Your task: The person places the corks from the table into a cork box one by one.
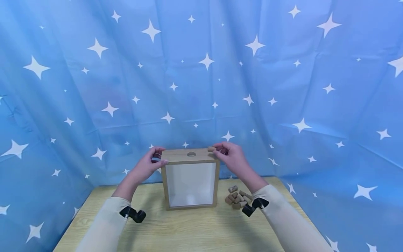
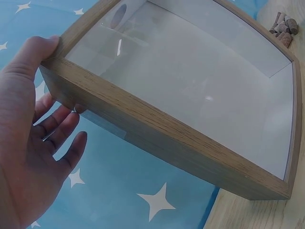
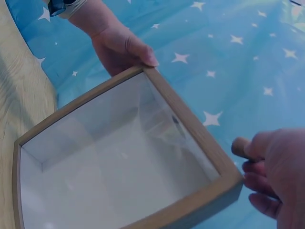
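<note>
A wooden shadow box (image 1: pixel 190 207) with a clear front and white inside stands upright on the table; its top face has a round hole (image 1: pixel 191 154). My left hand (image 1: pixel 148 164) grips the box's upper left corner, thumb on the front edge and fingers behind, as the left wrist view (image 2: pixel 33 129) also shows. Between thumb and fingers, my right hand (image 1: pixel 231 155) pinches a cork (image 1: pixel 211 149) just over the top right end of the box. In the right wrist view the cork (image 3: pixel 241 147) sticks out past the thumb, beside the box's corner.
Several loose corks (image 1: pixel 239 198) lie in a pile on the table (image 1: pixel 189 231), right of the box. Behind the table hangs a blue curtain (image 1: pixel 201 87) with white stars. Black wrist mounts (image 1: pixel 133 213) sit on both sleeves.
</note>
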Demonstrator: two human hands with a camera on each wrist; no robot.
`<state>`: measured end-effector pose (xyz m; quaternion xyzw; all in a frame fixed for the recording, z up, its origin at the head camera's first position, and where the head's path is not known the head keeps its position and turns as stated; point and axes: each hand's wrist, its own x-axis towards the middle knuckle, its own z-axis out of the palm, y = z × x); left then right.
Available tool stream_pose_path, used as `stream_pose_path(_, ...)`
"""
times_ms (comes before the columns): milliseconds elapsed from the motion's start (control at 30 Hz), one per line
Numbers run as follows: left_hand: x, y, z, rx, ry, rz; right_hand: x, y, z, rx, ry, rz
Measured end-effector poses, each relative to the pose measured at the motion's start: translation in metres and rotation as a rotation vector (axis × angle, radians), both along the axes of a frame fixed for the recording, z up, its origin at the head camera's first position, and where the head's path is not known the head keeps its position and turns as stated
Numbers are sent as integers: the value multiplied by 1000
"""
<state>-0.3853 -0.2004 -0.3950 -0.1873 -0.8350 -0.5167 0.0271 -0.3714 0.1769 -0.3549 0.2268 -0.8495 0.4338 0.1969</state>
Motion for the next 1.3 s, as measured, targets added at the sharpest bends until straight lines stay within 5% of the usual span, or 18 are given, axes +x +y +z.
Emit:
stream_pose_path(1067,-2,1,-2,1,-12,6,-21,-61,13,246,74,119)
stream_pose_path(1300,-1,1,-1,-2,-20,17,-18,-57,11,188,92,104)
